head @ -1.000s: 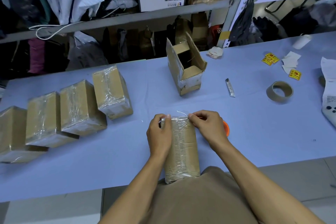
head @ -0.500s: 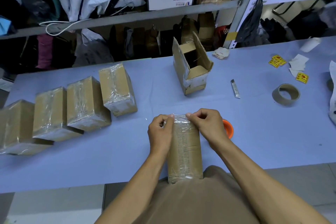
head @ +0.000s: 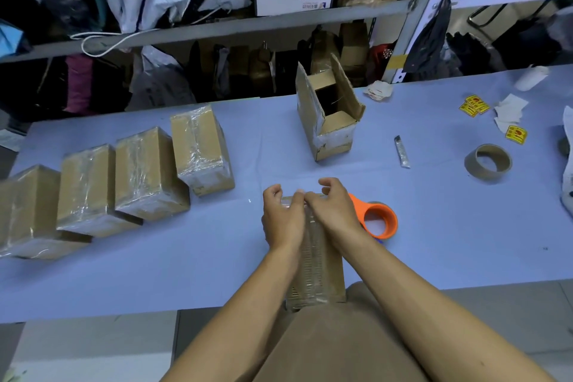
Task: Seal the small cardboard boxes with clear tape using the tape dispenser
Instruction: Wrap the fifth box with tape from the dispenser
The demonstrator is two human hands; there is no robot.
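Both our hands have slid together on the far end of the box (head: 319,260) at lower centre, left hand (head: 283,220) and right hand (head: 333,211) curled over it, pressing tape down. Its long axis runs away from us on the worktop (head: 449,226). Just right lies the orange tape dispenser (head: 376,220); beyond, an open box (head: 328,121); upper left, sealed boxes (head: 148,174).

Both forearms reaching forward, left hand (head: 283,220) and right hand (head: 333,211) close together — fingers curled, thumbs nearly touching.

Tape dispenser (head: 376,220) right of box (head: 319,270)
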